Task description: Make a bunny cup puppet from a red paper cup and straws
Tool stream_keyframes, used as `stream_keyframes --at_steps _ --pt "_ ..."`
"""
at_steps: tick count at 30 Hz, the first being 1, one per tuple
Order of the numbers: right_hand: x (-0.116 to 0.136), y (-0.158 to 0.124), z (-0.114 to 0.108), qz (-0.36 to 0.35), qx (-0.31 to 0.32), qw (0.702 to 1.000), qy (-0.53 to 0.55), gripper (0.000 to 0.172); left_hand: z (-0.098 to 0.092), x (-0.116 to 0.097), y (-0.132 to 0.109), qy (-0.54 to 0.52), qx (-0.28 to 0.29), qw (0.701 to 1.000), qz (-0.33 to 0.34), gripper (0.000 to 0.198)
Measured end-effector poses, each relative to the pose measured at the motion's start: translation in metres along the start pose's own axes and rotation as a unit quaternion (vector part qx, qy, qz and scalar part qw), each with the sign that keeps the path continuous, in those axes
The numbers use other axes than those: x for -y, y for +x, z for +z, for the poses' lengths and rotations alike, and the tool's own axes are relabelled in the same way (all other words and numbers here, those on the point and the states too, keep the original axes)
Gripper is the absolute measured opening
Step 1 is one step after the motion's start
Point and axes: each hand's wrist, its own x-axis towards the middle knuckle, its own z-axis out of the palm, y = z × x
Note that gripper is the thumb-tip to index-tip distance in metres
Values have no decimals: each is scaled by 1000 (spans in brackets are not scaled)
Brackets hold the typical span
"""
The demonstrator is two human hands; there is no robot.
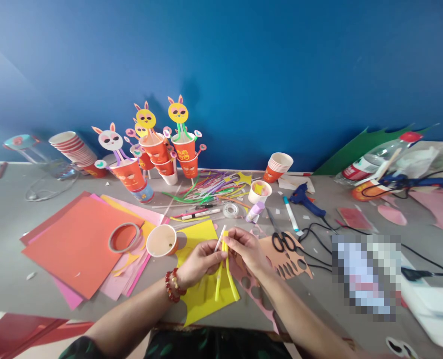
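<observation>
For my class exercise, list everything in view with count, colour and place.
Yellow stems: at least two, yellow, between hands
White stick: one, white, between hands
Yellow sheet: one, yellow, beneath hands
Animal faces: four, white and yellow, back left
Stacked cups: many, mostly red, back
Open cup: one, white inside, left of hands
Paper pile: several sheets, mostly orange/pink, left
Tape rolls: two, pale, left and centre
Pipe cleaners: many, mixed, back centre
Glue stick: one, purple, beyond hands
Scissors: one pair, black-handled, right of hands
Glue gun: at least one, blue, right
Bottle: one, clear, far right
Blurred patch: one, unidentifiable, right
Small scraps: many, mixed, scattered
Left hand: one, bare, centre
Right hand: one, bare, centre
</observation>
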Motion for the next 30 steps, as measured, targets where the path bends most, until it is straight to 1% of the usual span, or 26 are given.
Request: stream_keyframes --at_steps 9,15,23,28,30 --pt "-8 -2 -3 -14 27 1000 1 27 2 -3 -3 -10 7 1000 7 48" --pt "-9 -2 -4 -33 10 999 -8 27 3 -3 -2 -2 12 1000 5 44" --pt "-6 -2 -1 -35 -2 999 -5 28 4 2 -2 1 8 1000 2 42" --pt "0 0 -5 -53 -43 998 1 31 6 3 0 -94 -29 994 38 35" --pt "2 0 -5 -49 -46 998 2 32 6 2 1 -105 -38 993 38 32"
